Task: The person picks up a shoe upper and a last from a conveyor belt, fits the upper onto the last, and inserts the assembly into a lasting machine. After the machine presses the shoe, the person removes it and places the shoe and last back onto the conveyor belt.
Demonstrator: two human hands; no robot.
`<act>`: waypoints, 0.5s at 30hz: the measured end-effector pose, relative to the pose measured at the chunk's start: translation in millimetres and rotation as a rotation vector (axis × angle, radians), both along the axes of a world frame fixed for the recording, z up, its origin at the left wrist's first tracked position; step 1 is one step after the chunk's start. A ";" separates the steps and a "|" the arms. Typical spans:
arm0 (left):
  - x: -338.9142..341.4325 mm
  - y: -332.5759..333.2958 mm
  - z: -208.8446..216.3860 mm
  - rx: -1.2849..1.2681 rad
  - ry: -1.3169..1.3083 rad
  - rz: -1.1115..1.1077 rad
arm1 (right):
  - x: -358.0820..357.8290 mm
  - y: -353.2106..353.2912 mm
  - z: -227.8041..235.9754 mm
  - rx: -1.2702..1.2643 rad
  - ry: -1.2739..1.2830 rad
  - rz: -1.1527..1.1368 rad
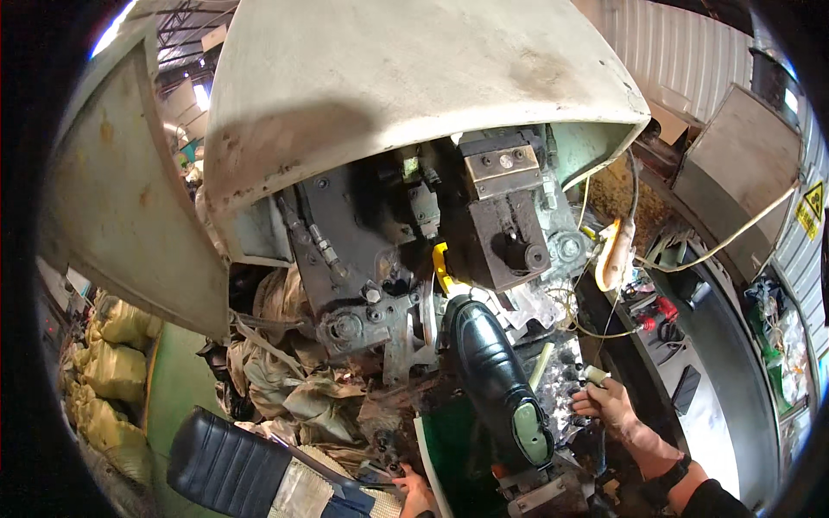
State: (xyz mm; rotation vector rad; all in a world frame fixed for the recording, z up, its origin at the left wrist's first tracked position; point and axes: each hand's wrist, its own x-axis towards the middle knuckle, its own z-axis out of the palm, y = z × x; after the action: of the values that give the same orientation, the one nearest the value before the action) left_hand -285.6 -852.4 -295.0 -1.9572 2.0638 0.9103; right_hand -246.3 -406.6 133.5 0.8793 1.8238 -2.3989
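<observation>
A glossy black shoe [485, 363] stands toe-up in the middle of a machine, with a pale green last [529, 429] showing in its opening. Its toe lies under a yellow piece [443, 269] of the machine head. To the right of the shoe, my right hand [606, 404] has its fingers curled at a short pale cylinder [596, 375], beside small dark machine parts. Low and left of the shoe, my left hand [415, 494] is partly cut off by the lower edge. Its fingers are bent together at small metal parts, and what they hold is hidden.
A large cream hood [414, 78] overhangs the dark machine block [505, 233]. A pale stick [541, 367] rises beside the shoe. At lower left is a black padded seat [226, 457]; crumpled cloth [302, 393] lies behind it. On the right are a grey bench [730, 345] and a hanging cable [725, 246].
</observation>
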 end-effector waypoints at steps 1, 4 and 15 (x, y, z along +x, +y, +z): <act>-2.8 5.1 3.5 0.168 0.194 0.043 | 7.6 6.4 -1.0 0.054 0.026 -0.039; -7.7 4.7 58.4 0.300 0.432 0.007 | 15.6 9.3 -11.1 0.105 0.063 -0.097; 6.5 11.3 270.0 0.271 0.562 -0.758 | -4.7 3.4 -22.6 0.732 0.136 0.290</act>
State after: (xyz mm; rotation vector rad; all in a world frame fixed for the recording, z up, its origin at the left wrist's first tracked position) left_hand -279.0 -841.1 -25.1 -0.6986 2.4760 1.5140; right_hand -251.0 -403.2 110.9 0.4032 2.7126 -1.6491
